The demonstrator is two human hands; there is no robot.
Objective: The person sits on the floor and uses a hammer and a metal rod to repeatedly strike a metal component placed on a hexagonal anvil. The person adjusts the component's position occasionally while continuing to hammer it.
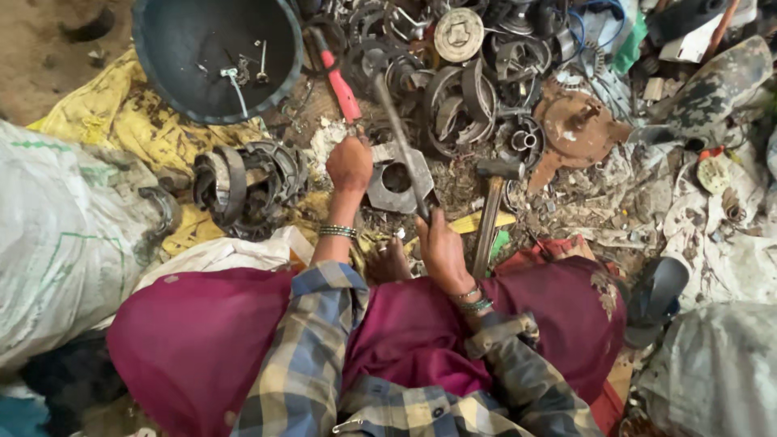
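Dirt ground (32, 73): scrap metal parts (469, 89), yellow sack (121, 121), hammer (494, 202).

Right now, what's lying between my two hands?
In the head view, a flat grey metal plate with a round hole lies between the left hand and the right hand, which grips a long tool handle.

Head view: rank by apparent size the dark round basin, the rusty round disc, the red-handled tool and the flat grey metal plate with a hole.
1. Dark round basin, clearly largest.
2. Rusty round disc.
3. Flat grey metal plate and red-handled tool look alike; unranked.
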